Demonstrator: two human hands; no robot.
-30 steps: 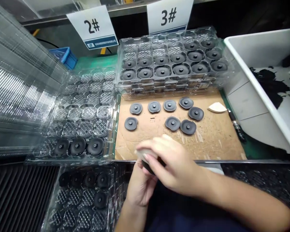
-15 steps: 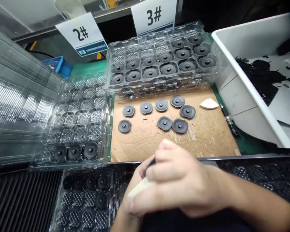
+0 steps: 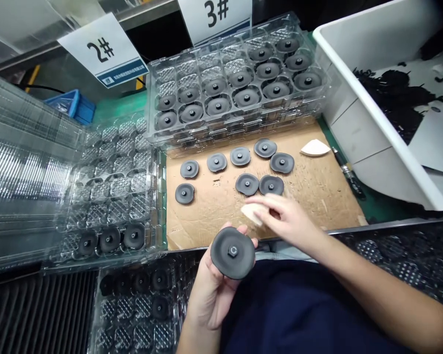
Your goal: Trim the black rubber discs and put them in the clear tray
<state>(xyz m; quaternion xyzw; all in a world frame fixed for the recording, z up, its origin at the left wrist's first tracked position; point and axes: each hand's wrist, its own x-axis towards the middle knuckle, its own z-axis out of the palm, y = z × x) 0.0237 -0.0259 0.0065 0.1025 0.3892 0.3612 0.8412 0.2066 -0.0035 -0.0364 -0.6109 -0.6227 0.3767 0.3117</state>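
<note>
My left hand [image 3: 216, 290] grips a round black rubber disc [image 3: 225, 258] with a small hub in its middle, its dished face turned up toward me. To the right of it, my right hand [image 3: 286, 216] pinches a white wedge-shaped pad [image 3: 254, 212] between thumb and fingers, apart from the disc. Several similar discs [image 3: 216, 162] lie on the cardboard sheet [image 3: 206, 223] beyond my hands. The nearest of them, a disc [image 3: 271, 185], is just past my right fingers.
A second white wedge pad [image 3: 315, 147] lies at the cardboard's right, beside a knife-like tool [image 3: 350, 177]. Clear plastic trays [image 3: 239, 115] hold discs at the back, with another tray [image 3: 110, 216] at left. A white bin [image 3: 387, 137] with black scraps stands at right.
My hands were together, the right covering most of the left; now they are apart. The right has moved up over the cardboard with the pad, and the disc in my left hand shows fully.
</note>
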